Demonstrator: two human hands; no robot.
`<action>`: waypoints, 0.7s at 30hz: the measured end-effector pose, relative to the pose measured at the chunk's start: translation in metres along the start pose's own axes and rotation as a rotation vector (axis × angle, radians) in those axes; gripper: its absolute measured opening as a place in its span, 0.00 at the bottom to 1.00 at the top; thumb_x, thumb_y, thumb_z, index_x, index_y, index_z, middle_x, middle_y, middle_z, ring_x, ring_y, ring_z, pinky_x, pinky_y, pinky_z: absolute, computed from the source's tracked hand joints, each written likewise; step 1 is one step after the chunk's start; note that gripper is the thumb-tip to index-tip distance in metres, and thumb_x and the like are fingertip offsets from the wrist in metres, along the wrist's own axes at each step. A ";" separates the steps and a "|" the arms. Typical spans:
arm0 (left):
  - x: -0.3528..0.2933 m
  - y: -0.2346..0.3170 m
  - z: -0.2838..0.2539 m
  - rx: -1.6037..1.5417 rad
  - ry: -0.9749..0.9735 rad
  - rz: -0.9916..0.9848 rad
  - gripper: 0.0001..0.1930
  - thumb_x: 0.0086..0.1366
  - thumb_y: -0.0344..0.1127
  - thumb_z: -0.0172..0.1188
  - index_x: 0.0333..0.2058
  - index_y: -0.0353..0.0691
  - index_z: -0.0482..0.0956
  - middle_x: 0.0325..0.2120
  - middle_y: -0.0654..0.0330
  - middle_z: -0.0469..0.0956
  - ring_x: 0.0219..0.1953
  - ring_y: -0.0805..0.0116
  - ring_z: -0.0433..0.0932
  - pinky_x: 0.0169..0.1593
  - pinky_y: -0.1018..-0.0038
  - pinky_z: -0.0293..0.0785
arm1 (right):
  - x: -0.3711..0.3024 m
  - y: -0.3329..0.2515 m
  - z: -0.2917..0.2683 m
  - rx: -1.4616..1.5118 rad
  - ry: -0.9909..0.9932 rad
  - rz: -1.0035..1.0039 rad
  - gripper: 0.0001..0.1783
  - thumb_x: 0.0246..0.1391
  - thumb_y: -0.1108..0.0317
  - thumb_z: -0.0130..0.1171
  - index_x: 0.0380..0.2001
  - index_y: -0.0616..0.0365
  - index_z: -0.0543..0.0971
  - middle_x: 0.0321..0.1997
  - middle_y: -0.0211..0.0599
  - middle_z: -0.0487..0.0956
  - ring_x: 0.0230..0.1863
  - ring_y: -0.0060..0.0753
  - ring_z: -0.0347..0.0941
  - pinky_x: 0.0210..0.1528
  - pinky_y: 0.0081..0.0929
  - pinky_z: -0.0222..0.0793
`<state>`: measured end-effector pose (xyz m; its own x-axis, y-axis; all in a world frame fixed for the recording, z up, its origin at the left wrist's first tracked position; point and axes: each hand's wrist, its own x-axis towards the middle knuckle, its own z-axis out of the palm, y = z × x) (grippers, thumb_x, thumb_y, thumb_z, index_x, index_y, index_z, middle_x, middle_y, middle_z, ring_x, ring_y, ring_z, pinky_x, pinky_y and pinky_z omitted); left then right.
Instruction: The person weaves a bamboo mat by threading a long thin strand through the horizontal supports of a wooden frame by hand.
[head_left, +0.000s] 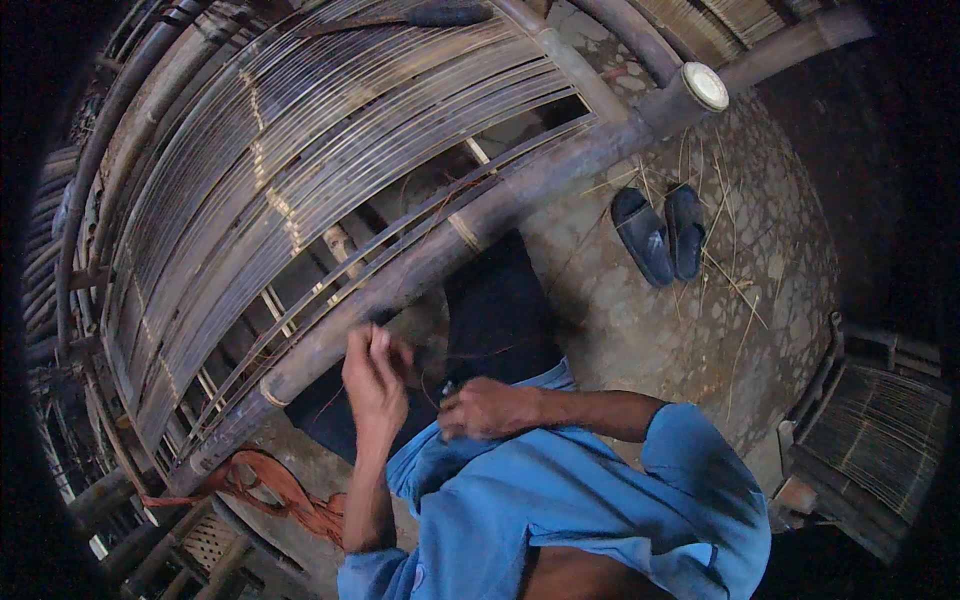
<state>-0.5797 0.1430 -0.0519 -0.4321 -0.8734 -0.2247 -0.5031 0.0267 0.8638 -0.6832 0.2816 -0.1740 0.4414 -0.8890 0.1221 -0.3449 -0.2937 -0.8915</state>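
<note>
My left hand [375,375] is raised over my lap, near the thick bamboo rail [345,345] of a slatted bamboo frame. Its fingers are pinched together and slightly blurred. A thin reddish-brown strand [427,388] curves between my two hands and seems to run into that pinch. Just to the right, my right hand [487,408] is closed in a fist close to my blue shirt. A small dark tip shows at its thumb side, but the fingers hide what it belongs to. Dark trousers [500,300] lie beneath both hands.
Long bamboo slats [370,110] fill the upper left, and a dark-handled tool [450,16] lies across them. A bundle of orange-red strips [275,490] hangs at lower left. Black sandals [645,235] and loose straw lie on the stony floor. At right stands a low woven stool [870,440].
</note>
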 end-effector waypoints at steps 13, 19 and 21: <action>-0.211 -0.250 -0.233 -0.365 0.044 -0.752 0.10 0.70 0.39 0.60 0.43 0.39 0.77 0.33 0.61 0.79 0.31 0.71 0.77 0.31 0.75 0.70 | -0.008 0.000 -0.041 -0.071 -0.228 0.100 0.17 0.61 0.53 0.56 0.33 0.55 0.80 0.35 0.45 0.78 0.42 0.53 0.78 0.45 0.51 0.73; -0.224 -0.338 -0.290 0.409 0.139 -0.627 0.21 0.71 0.48 0.54 0.46 0.34 0.79 0.39 0.53 0.81 0.39 0.59 0.80 0.39 0.64 0.75 | 0.001 -0.025 -0.040 0.046 -0.254 0.015 0.16 0.61 0.52 0.58 0.35 0.54 0.80 0.37 0.44 0.78 0.44 0.49 0.77 0.48 0.48 0.71; -0.107 -0.187 -0.173 1.085 0.187 -0.219 0.12 0.66 0.40 0.62 0.41 0.37 0.81 0.38 0.51 0.81 0.40 0.51 0.80 0.45 0.62 0.74 | -0.001 -0.024 -0.047 0.034 -0.329 0.131 0.16 0.61 0.53 0.59 0.36 0.54 0.81 0.38 0.45 0.79 0.46 0.50 0.78 0.50 0.49 0.71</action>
<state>-0.3094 0.1474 -0.1114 -0.1816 -0.9679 -0.1735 -0.9794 0.1938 -0.0564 -0.7144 0.2727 -0.1323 0.6401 -0.7560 -0.1366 -0.3908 -0.1673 -0.9051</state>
